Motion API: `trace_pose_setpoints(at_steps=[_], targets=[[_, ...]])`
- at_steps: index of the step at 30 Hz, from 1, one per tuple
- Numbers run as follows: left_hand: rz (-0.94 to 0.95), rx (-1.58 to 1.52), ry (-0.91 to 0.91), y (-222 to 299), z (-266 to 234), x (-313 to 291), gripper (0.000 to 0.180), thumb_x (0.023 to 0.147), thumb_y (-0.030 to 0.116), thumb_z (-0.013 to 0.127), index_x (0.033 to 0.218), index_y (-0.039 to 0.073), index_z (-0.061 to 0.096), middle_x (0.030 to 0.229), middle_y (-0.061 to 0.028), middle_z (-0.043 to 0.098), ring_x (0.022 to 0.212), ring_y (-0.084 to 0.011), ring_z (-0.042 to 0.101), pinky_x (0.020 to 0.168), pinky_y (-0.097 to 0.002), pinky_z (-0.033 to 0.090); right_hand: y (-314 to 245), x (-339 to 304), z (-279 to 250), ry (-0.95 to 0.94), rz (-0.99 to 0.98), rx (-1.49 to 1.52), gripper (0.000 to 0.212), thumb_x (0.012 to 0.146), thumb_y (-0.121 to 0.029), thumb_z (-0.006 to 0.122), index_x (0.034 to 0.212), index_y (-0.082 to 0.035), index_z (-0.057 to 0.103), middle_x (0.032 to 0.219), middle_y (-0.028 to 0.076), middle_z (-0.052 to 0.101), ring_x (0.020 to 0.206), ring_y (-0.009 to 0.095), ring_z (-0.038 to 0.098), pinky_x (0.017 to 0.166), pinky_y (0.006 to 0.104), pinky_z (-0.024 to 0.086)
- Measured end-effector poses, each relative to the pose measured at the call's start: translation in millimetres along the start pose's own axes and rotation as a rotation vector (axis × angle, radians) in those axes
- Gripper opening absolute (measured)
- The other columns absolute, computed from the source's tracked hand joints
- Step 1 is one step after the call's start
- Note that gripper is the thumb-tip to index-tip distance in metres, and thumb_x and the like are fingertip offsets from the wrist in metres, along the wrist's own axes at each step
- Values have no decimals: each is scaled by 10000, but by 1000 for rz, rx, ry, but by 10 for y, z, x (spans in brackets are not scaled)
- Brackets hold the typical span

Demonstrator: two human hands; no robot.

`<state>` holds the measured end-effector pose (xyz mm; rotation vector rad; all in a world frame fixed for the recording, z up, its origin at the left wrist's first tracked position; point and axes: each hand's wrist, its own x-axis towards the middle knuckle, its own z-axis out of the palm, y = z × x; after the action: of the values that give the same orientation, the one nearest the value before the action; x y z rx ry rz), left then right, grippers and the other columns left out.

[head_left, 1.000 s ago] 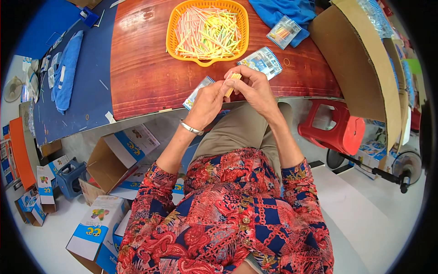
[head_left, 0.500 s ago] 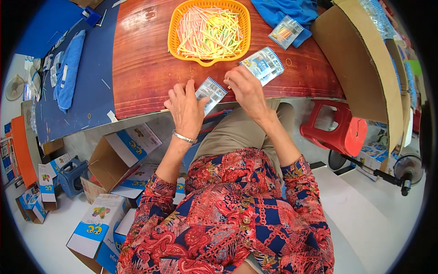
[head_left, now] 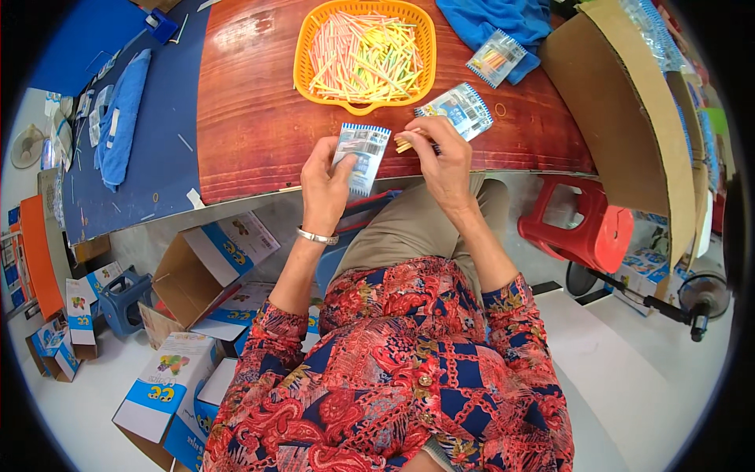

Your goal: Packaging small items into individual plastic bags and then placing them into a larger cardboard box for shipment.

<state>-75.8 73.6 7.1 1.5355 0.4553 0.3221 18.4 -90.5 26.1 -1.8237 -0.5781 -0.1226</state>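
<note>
Between thumb and fingers, my left hand (head_left: 327,179) grips a small clear and blue plastic packet (head_left: 363,157) at the table's front edge. My right hand (head_left: 445,161), closed in a pinch just right of that packet, holds a few short thin candy sticks (head_left: 404,145), their ends pointing toward the packet. Beyond my right hand lie flat packets (head_left: 465,108) with blue striped edges. An orange plastic basket (head_left: 299,67) at the far middle is heaped with pink and yellow candy sticks (head_left: 366,55).
A filled packet (head_left: 496,58) lies against a blue cloth (head_left: 503,20) at the far right. An open cardboard box (head_left: 605,102) stands on the right. Below the table are a red stool (head_left: 578,224) and printed cartons (head_left: 161,393). A blue towel (head_left: 122,118) lies at left.
My left hand has closed on the packet and tilted it more upright. My right hand has shifted slightly right and down, and the sticks in its pinch now show plainly.
</note>
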Motion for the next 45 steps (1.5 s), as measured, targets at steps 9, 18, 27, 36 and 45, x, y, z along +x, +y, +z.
trace_pose_setpoints(at_steps=[9,18,27,36,45], targets=[[-17,7,3,160,76,-5,72,924,51,635,969,-4,648,804,-32,650,799,-30,569,637,-221,449,-247,290,-49,144,-280,-96,160,795,68,733,928,12,664,866,94,653,770,175,637,654,286,518],[245,297,-14,73,93,13,162,958,113,607,1056,25,702,729,-83,597,645,-132,534,596,-312,415,-366,345,-22,143,-510,-139,214,757,84,751,944,9,677,909,110,659,805,205,645,702,296,534],[217,224,-13,89,62,66,220,959,124,609,1138,23,688,734,-82,573,657,-154,532,630,-313,421,-387,236,-106,-71,-293,73,164,812,50,699,970,8,685,885,99,663,816,183,636,720,287,507],[-101,-238,-195,459,180,44,271,1023,185,542,1163,-19,653,890,6,644,778,-59,551,710,-234,467,-417,412,-151,-269,159,29,179,911,-149,634,1004,3,656,901,92,670,778,201,613,717,302,473],[6,-492,-145,367,256,179,244,1035,175,517,1106,-20,646,952,11,635,856,-58,565,791,-226,475,-722,404,-214,-132,-287,-215,231,839,-145,710,1025,-17,666,965,106,675,881,273,620,833,382,462]])
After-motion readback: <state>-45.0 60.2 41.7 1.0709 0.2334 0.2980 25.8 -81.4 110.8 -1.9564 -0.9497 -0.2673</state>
